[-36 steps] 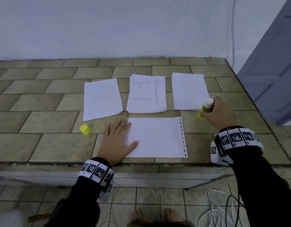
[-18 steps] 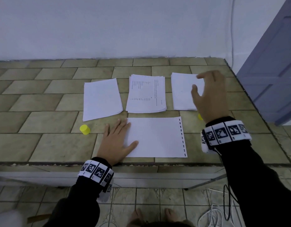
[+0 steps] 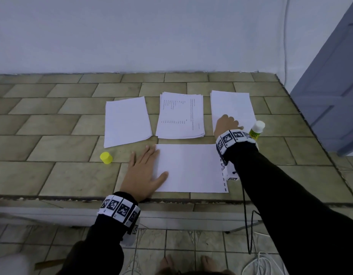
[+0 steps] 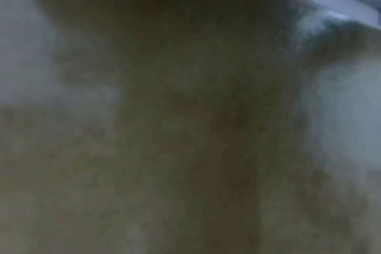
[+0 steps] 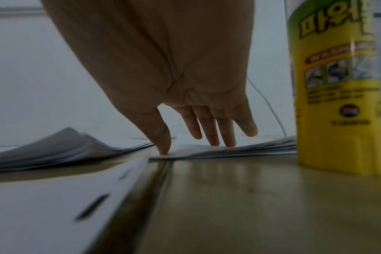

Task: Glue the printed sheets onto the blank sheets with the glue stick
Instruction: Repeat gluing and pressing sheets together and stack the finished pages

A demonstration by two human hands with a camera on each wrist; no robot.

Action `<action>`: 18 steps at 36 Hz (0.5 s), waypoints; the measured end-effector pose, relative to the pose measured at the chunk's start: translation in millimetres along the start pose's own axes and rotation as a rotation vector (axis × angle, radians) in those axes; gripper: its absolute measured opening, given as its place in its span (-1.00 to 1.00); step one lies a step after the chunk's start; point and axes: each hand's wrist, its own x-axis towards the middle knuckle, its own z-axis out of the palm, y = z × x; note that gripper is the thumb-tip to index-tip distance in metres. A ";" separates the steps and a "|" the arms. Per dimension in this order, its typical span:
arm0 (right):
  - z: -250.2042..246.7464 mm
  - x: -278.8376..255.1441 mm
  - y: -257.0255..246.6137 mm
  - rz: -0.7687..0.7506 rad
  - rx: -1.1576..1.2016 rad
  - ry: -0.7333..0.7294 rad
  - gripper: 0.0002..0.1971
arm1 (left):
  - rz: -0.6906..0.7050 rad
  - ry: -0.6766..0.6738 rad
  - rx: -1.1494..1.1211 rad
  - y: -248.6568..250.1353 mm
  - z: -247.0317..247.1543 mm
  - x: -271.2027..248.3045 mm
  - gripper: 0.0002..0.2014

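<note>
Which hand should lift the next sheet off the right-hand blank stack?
Right. The right hand already has its fingertips on the near corner of the right blank stack. The left hand lies flat, pinning the sheet in front.

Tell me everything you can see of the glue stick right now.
The glue stick is a yellow plastic tube with a green-and-yellow printed label and a white uncapped top. It stands upright on the tiled counter, just right of the right-hand paper stack. The right hand rests on that stack beside it, apparently not touching it.
</note>
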 end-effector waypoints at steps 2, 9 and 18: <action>-2.6 0.1 1.8 -0.009 -0.010 -0.005 -0.65 | -0.002 -0.002 -0.004 0.0 0.2 0.1 -0.08; -5.1 0.4 13.7 -0.112 -0.045 0.054 -0.67 | 0.002 0.030 -0.022 -0.7 0.9 -0.9 -0.08; -20.9 -0.6 12.7 -0.127 0.050 0.170 -0.73 | 0.038 0.093 -0.115 -1.9 0.1 -1.4 -0.20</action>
